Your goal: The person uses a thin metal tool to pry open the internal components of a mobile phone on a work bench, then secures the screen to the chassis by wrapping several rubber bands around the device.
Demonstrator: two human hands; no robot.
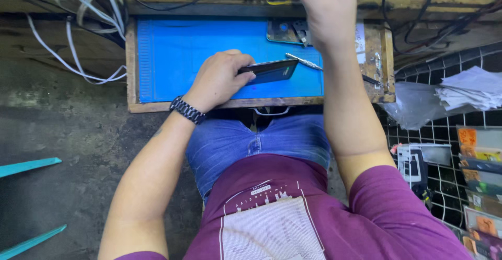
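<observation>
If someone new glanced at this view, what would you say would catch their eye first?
Most likely the bright blue mat lying in a wooden tray at the centre top. On it, the left hand, a dark watch at its wrist, pins down a dark phone, with metal tweezers just beyond. The right hand is raised near the top edge, pinching something yellowish that is too blurred to identify.

Your outfit, itemised: one short-sleeved T-shirt (293, 213), plum purple, with a pale square print panel on the chest and small white lettering and a skyline graphic above it. One pair of blue denim jeans (246, 139), faded at the thighs. One dark metal link watch band (187, 110) on your left wrist. Both forearms bare; your hands carry no gloves.
</observation>
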